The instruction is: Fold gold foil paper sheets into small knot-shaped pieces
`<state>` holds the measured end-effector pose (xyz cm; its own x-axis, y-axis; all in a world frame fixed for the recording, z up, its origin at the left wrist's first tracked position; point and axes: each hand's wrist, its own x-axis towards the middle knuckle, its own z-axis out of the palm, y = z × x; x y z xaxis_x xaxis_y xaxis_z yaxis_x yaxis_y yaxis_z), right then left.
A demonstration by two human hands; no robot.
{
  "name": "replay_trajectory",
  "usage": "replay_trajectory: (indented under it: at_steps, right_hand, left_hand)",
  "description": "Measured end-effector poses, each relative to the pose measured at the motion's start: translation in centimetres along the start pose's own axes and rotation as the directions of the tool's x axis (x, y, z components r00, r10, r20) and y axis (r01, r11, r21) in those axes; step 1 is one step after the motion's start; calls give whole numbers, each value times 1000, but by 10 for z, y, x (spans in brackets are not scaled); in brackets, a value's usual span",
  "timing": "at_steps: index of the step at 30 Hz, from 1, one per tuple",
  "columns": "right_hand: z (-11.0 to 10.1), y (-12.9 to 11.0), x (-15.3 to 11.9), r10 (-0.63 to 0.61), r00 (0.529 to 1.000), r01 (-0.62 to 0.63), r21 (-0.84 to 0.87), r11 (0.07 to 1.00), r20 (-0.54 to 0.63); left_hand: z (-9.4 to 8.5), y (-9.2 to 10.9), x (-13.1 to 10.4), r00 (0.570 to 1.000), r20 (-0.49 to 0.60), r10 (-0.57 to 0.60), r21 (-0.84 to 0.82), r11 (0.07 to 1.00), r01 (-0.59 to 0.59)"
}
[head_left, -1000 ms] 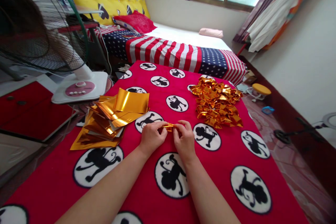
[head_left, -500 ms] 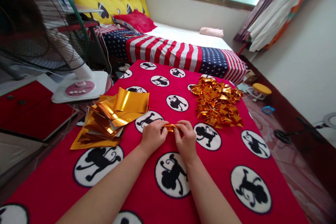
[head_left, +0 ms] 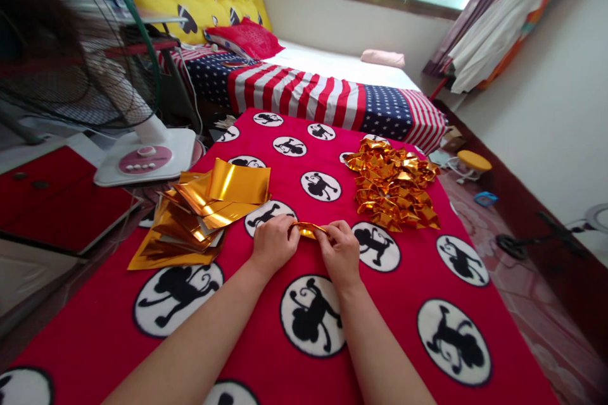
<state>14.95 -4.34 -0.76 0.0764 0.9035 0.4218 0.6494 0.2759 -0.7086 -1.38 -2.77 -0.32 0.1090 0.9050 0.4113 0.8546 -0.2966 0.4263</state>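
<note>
A narrow strip of folded gold foil paper [head_left: 310,230] is stretched between my hands, just above the red cloth with monkey prints [head_left: 380,329]. My left hand [head_left: 274,245] pinches its left end, and my right hand [head_left: 340,252] pinches the right end; fingers partly cover both ends. Left of my hands lies a loose, fanned stack of flat gold foil sheets [head_left: 240,185]. Over to the right sits a heap of folded gold foil pieces [head_left: 399,183], crinkled and shiny.
A fan on a white base [head_left: 180,152] stands beyond the cloth's left edge. Behind is a bed with a flag-patterned cover [head_left: 304,95]. On the floor at right are a yellow-topped stool [head_left: 474,161] and a black stand base [head_left: 512,245].
My hands have moved slightly apart, and more of the gold foil strip shows between them, now curved. The stack and the heap look the same.
</note>
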Motion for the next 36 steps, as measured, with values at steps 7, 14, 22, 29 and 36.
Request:
replay_trajectory:
  at_steps: [7, 14, 22, 29, 36]
  right_hand:
    - [-3, 0, 3, 32, 994, -2, 273, 962, -104]
    - [3, 3, 2, 178, 982, -130, 451, 883, -65]
    - [6, 0, 2, 253, 967, -221, 574, 789, 25]
    - [5, -4, 1, 260, 963, -160, 626, 763, -70]
    - [7, -1, -2, 199, 980, -156, 597, 786, -6]
  left_hand:
    - [0, -4, 1, 999, -15, -42, -128, 991, 40]
    - [0, -7, 3, 997, -21, -74, -262, 963, 66]
    - [-1, -9, 4, 996, -10, -93, -316, 945, 85]
    - [-3, -3, 1, 1000, -1, -16, -317, 948, 15]
    - [-1, -2, -1, 1000, -1, 23, -434, 900, -21]
